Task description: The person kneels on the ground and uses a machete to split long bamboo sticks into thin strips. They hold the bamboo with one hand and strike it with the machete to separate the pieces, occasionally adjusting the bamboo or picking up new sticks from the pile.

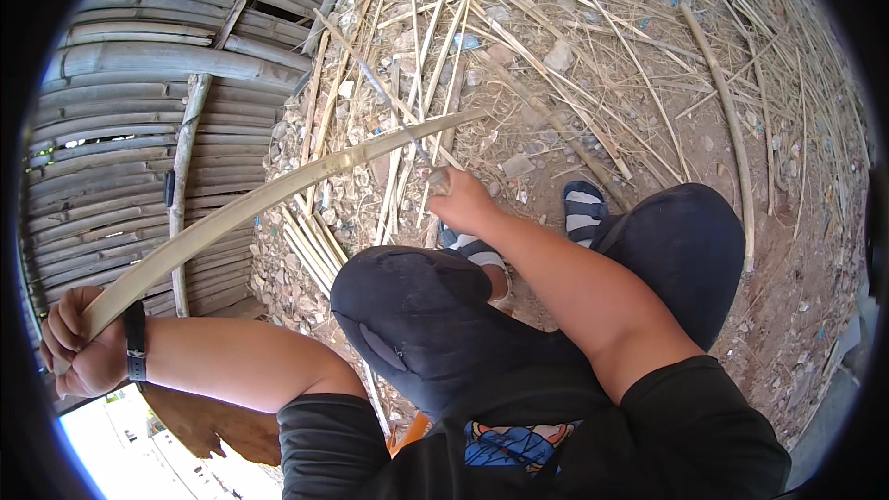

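My left hand point(79, 343) is closed around the near end of a long split bamboo strip point(250, 202) at the far left. From there the strip runs up and right across the view, its far end over the littered ground. My right hand point(460, 202) is wrapped around the handle of a long, narrow-bladed knife point(375, 81). Its grey blade points up and left and crosses the strip near that far end. Whether the blade touches or cuts into the bamboo I cannot tell.
Loose bamboo strips point(310, 245) lie by my left knee, and several more are scattered ahead over stones and dry shavings. A slatted bamboo wall point(111, 181) stands at the left. A long pole point(727, 120) lies on the dirt at the right. My sandalled feet point(583, 208) are between.
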Tool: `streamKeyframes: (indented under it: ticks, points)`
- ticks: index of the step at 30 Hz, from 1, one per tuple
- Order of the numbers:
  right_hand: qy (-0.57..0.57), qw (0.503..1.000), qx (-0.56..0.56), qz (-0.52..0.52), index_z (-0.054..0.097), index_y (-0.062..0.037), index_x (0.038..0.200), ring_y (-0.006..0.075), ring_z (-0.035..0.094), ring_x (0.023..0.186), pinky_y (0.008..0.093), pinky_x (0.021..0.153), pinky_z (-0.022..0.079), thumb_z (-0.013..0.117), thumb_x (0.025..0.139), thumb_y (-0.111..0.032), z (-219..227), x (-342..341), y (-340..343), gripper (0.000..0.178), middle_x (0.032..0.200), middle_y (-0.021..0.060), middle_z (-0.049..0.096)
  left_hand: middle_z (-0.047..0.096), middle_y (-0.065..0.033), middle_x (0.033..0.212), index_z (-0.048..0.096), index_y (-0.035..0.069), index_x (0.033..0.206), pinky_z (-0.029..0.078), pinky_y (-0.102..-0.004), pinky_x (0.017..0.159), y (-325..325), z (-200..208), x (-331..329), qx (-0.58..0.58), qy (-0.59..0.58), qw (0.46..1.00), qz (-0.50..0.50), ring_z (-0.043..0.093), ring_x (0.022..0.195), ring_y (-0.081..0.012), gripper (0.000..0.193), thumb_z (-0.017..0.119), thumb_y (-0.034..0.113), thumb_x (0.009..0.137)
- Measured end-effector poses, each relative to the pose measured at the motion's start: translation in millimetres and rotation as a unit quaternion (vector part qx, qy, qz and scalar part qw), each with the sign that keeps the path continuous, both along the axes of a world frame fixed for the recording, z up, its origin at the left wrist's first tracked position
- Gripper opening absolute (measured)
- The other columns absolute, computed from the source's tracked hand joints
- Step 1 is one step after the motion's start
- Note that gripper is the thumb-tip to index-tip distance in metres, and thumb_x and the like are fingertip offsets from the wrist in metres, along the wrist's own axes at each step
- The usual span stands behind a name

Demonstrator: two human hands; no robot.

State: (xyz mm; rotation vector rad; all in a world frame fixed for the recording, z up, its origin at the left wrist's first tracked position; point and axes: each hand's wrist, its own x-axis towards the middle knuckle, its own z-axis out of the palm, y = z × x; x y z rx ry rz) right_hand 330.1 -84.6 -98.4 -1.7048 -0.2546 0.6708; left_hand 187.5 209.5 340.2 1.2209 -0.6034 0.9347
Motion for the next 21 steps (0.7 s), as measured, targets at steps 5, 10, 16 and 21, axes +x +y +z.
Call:
streamKeyframes:
  ticks: [5,10,16,21]
  points:
    - [-0.081,0.99,0.041,0.111,0.063,-0.0025,0.114,0.0365,0.068,0.087,0.044,0.076,0.053,0.068,0.074,-0.02,34,-1,10,0.043,0.09,0.0235,0.068,0.04,0.0077,0.05,0.051,0.019,0.066,0.03,-0.0205,0.043,-9,2,-1,-0.007,0.012,1.0,0.003,0.035,0.041,-0.0052,0.058,0.041,0.071,0.09]
    - [0.032,0.979,-0.198,-0.031,0.065,-0.002,0.105,0.0357,0.069,0.085,0.0427,0.075,0.054,0.067,0.075,-0.019,-102,18,-35,0.034,0.088,0.0203,0.07,0.037,0.0076,0.05,0.051,0.018,0.068,0.028,-0.0225,0.043,-3,2,7,-0.003,0.018,1.0,0.018,0.032,0.042,-0.0066,0.062,0.038,0.074,0.09]
    - [0.113,0.992,-0.031,-0.041,0.063,-0.0019,0.107,0.0341,0.068,0.082,0.0418,0.074,0.053,0.066,0.077,-0.018,-23,3,-8,0.034,0.086,0.0185,0.069,0.038,0.0066,0.051,0.051,0.017,0.071,0.027,-0.0225,0.043,-9,3,16,-0.009,0.028,0.999,0.038,0.031,0.042,-0.0071,0.062,0.036,0.073,0.091]
    - [-0.097,0.991,0.045,0.081,0.061,-0.0016,0.109,0.0341,0.068,0.078,0.0435,0.072,0.053,0.066,0.077,-0.017,39,1,10,0.036,0.086,0.0201,0.068,0.038,0.0066,0.051,0.052,0.017,0.072,0.026,-0.0232,0.042,-7,1,12,-0.024,0.015,0.997,0.067,0.031,0.041,-0.0073,0.061,0.034,0.072,0.092]
